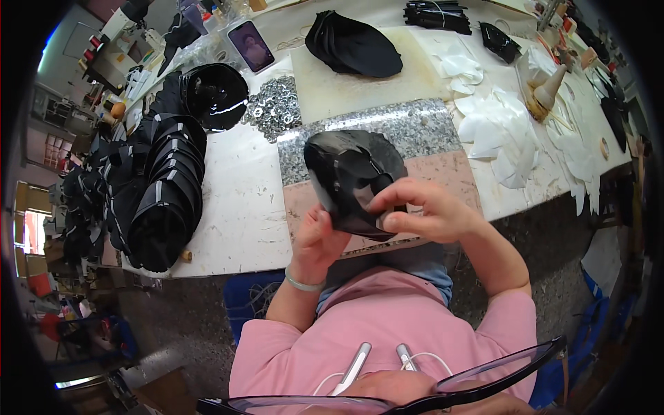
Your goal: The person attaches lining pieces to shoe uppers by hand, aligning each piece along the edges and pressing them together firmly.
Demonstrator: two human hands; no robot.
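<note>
Both hands hold one glossy black curved piece (344, 176), shaped like a shoe upper, just above the near edge of the table. My left hand (317, 238) supports it from below at its lower left. My right hand (422, 211) grips its right edge, thumb and fingers pinched on the rim. Under the piece lie a speckled grey slab (422, 128) and a pink board (453, 176).
A long stack of black pieces (162, 187) lies at the left. A heap of small metal rings (273, 107) and a shiny black piece (216, 93) sit behind. Black fabric shapes (353, 45), a phone (250, 45) and white cut-outs (505, 135) are farther back and right.
</note>
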